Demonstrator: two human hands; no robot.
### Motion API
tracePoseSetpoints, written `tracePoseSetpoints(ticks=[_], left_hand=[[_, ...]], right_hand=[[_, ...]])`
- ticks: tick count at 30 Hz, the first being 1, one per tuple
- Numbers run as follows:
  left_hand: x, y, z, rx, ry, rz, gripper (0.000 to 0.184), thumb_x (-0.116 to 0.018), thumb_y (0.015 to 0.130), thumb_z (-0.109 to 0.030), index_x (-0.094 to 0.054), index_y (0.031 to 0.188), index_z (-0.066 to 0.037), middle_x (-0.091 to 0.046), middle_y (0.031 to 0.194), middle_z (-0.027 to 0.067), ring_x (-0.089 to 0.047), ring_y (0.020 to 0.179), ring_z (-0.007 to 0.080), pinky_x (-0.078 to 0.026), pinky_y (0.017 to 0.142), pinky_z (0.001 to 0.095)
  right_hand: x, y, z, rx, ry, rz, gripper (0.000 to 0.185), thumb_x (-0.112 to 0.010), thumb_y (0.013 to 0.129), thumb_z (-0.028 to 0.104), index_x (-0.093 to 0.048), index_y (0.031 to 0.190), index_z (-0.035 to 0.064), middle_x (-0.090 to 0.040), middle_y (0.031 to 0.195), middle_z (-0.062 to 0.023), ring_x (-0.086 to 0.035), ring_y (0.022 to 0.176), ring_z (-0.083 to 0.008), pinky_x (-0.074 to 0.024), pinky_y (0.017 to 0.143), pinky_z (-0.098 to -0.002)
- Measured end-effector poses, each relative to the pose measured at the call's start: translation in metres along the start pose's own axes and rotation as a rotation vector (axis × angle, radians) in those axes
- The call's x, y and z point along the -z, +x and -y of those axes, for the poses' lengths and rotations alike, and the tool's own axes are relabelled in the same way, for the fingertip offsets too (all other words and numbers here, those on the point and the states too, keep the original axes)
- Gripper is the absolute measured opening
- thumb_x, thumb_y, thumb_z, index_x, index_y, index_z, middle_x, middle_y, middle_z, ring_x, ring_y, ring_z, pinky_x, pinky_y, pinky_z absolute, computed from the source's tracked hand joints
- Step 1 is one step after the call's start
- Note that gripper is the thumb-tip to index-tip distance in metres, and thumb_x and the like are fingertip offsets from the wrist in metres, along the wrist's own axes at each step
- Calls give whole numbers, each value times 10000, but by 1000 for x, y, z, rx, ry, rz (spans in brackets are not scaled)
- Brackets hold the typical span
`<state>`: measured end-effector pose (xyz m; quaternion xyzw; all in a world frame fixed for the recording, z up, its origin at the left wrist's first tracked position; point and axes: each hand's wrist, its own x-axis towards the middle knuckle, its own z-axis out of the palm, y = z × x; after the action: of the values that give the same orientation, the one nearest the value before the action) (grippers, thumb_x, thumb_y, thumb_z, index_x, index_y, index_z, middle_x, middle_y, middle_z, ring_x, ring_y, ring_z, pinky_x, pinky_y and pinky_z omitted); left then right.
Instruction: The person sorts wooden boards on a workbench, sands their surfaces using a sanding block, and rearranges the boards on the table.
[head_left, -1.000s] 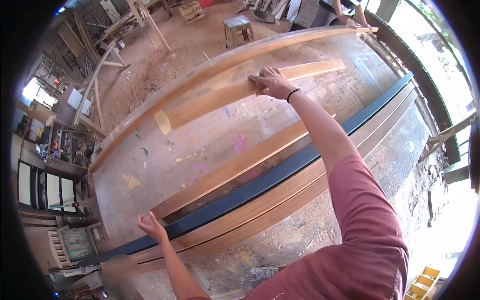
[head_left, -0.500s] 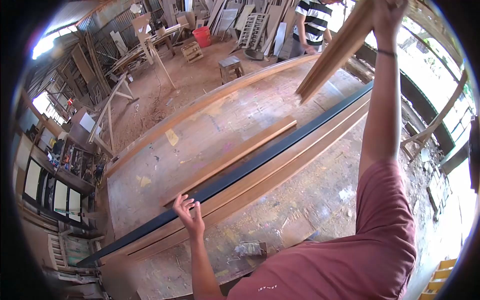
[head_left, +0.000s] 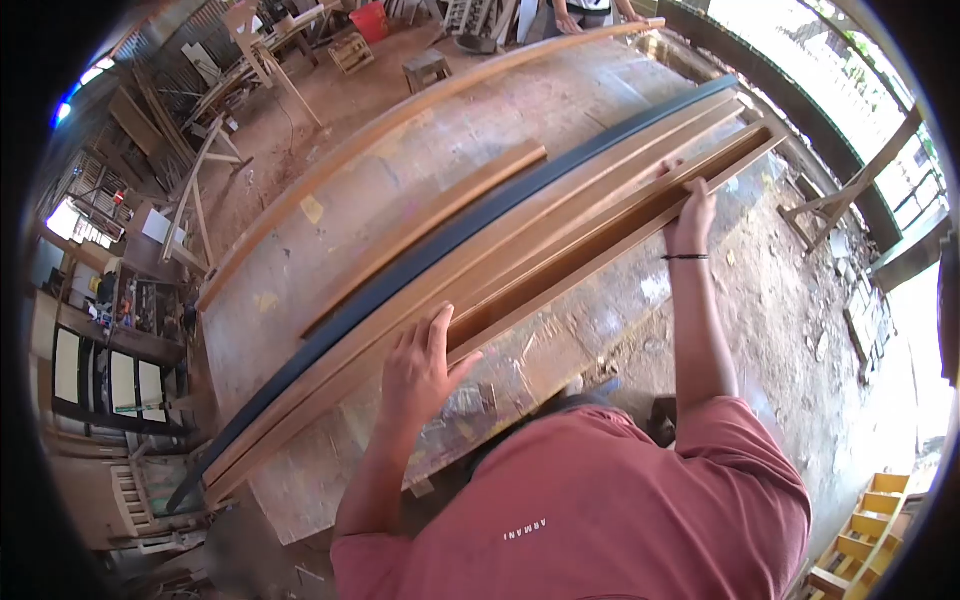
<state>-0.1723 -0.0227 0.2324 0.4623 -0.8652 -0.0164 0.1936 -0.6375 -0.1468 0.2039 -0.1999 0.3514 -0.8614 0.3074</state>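
Note:
A wooden channel piece (head_left: 590, 262), its long hollow facing up, lies across the near side of the table. My left hand (head_left: 420, 365) is at its left end, thumb and fingers on either side of the end. Near the right end, my right hand (head_left: 692, 215), with a dark bracelet at the wrist, grips the channel's walls, some fingertips showing over the far side. Beyond the channel are long brown boards (head_left: 480, 248), then a dark blue bar (head_left: 440, 245) and a shorter wooden strip (head_left: 425, 235).
The paint-stained worktable (head_left: 300, 470) has a long wooden rail (head_left: 400, 112) along its far edge. Another person's hand (head_left: 568, 22) is near that rail at the top. A stool (head_left: 427, 68), a red bucket (head_left: 370, 21) and a crate (head_left: 351, 56) stand on the floor beyond.
The wooden piece in my right hand has come down from the raised upper right onto the table's near side. My left hand has moved to its left end.

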Motion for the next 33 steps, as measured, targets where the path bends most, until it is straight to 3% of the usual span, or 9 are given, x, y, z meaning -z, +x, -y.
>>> tracePoseSetpoints(ticks=[4, 8, 16, 20, 26, 28, 29, 31, 33], left_hand=[[-24, -52, 6, -57, -6, -2, 564, -867, 858, -400, -651, 1276, -88, -669, 1410, 96, -684, 1166, 345, -548, 969, 460], [-47, -106, 18, 27, -13, 86, 422, -873, 846, -352, -701, 1134, -96, -668, 1435, 59, -685, 1168, 333, -538, 996, 479], [-80, -179, 63, 269, -75, 28, 327, -866, 845, -252, -665, 1034, -77, -648, 1462, 53, -635, 1234, 340, -474, 1051, 512], [-99, -191, 91, 308, -105, 34, 312, -865, 849, -229, -649, 1017, -79, -650, 1462, 64, -633, 1239, 351, -466, 1068, 527], [-120, -175, 115, 383, -97, 73, 298, -855, 871, -212, -624, 1001, -76, -648, 1450, 132, -586, 1333, 388, -454, 1117, 528], [-122, -166, 116, 418, -70, 108, 312, -853, 880, -195, -596, 1006, -70, -634, 1460, 145, -569, 1360, 394, -452, 1127, 528], [-120, -166, 115, 428, -48, 135, 321, -851, 885, -182, -579, 1012, -69, -625, 1467, 147, -564, 1367, 393, -451, 1130, 528], [-131, -162, 120, 436, -32, 135, 328, -850, 887, -168, -566, 1019, -71, -617, 1475, 145, -558, 1376, 390, -447, 1135, 528], [-141, -170, 121, 458, -20, 158, 336, -849, 890, -154, -553, 1026, -73, -609, 1483, 144, -551, 1386, 387, -443, 1140, 528]], right_hand=[[48, -59, -70, -204, -70, -283, 380, -534, 941, 46, -374, 1269, -60, -640, 1060, -302, -774, 918, -438, -668, 747, -510], [134, -84, -174, -330, -543, -334, 366, -650, 949, 124, -448, 1199, -51, -642, 1073, -190, -767, 832, -359, -656, 728, -484], [92, -137, -177, -884, -947, 212, 374, -624, 984, 271, -640, 1037, -99, -749, 905, -221, -792, 691, -308, -653, 502, -420], [76, -140, -194, -855, -1181, 251, 479, -591, 988, 359, -696, 967, -107, -758, 825, -233, -776, 614, -313, -642, 475, -424], [77, -135, -211, -832, -1219, 364, 691, -531, 1011, 571, -726, 838, -69, -749, 745, -232, -783, 659, -343, -666, 634, -446], [99, -157, -232, -431, -1450, 421, 764, -473, 1033, 670, -643, 1211, -54, -770, 1029, -292, -783, 969, -408, -608, 884, -533], [109, -177, -231, -271, -1639, 622, 781, -483, 1025, 703, -562, 1347, -4, -737, 1143, -329, -760, 1042, -424, -597, 906, -554], [91, -217, -186, -248, -1574, 1033, 635, -587, 1018, 632, -602, 1260, 45, -759, 980, -248, -733, 954, -486, -575, 902, -581], [85, -257, -175, -140, -1383, 1465, 649, -626, 1010, 566, -562, 1402, 53, -674, 1298, -257, -648, 1217, -435, -546, 1002, -537]])
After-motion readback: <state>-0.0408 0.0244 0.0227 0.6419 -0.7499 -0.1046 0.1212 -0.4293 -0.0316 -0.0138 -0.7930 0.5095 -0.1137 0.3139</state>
